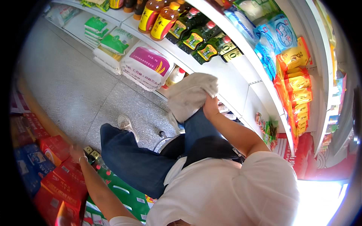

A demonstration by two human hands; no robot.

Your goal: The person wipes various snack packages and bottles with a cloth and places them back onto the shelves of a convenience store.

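My right hand (pixel 212 107) is closed on a pale beige cloth (pixel 191 92), which hangs folded in front of the lower shelf, over my right knee. My left hand (pixel 77 152), with a bracelet at the wrist, reaches down at the left beside red boxes (pixel 65 177). Its fingers are small and blurred there, so their grip does not show. Right by that hand are dark bottles with pale labels (pixel 91 153) and red-capped bottles (pixel 103 167). Dark green bottles with red caps (pixel 193 39) lie or lean on the shelf (pixel 222 67) ahead.
Sauce bottles with yellow caps (pixel 164 20) stand on the shelf. Below are a white and purple sack (pixel 148 64) and green and white bags (pixel 115 40). Yellow and orange packets (pixel 299 88) fill the right shelf. A green carton (pixel 122 192) and blue boxes (pixel 34 162) are at left.
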